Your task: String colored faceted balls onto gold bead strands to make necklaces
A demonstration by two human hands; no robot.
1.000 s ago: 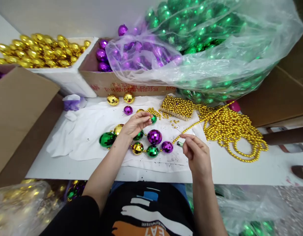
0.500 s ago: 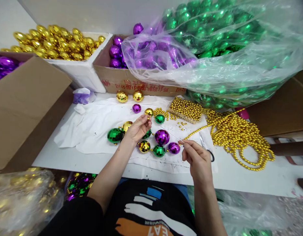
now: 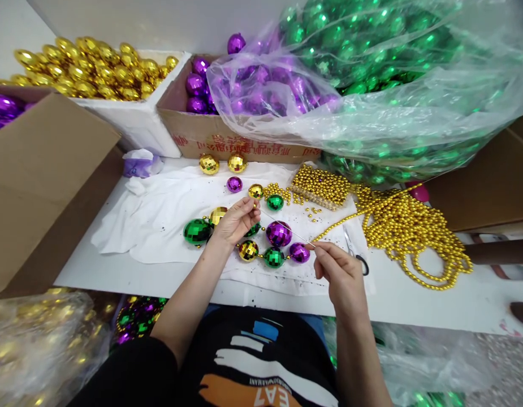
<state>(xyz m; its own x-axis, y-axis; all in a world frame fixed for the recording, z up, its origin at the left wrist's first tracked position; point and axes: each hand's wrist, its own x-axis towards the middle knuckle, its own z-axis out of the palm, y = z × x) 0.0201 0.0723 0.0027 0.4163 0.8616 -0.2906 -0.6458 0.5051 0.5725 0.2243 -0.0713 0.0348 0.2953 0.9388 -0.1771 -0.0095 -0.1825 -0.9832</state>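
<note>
1. Your left hand (image 3: 236,219) is closed in a pinch, its fingertips nipping 1 end of a thin needle (image 3: 286,227) just above the purple faceted ball (image 3: 279,233).
2. Your right hand (image 3: 340,274) pinches the needle's other end, to the right of that purple ball.
3. Between your hands, the needle slants over the purple ball's upper edge.
4. Left of and below the purple ball, a curved string of green, gold and purple balls (image 3: 248,250) lies on the white cloth (image 3: 151,220).
5. Right of the purple ball, a heap of gold bead chain (image 3: 409,232) lies on the table, with scissors (image 3: 355,253) between.
6. Behind the purple ball, a cardboard box (image 3: 202,133) holds purple balls.
</note>
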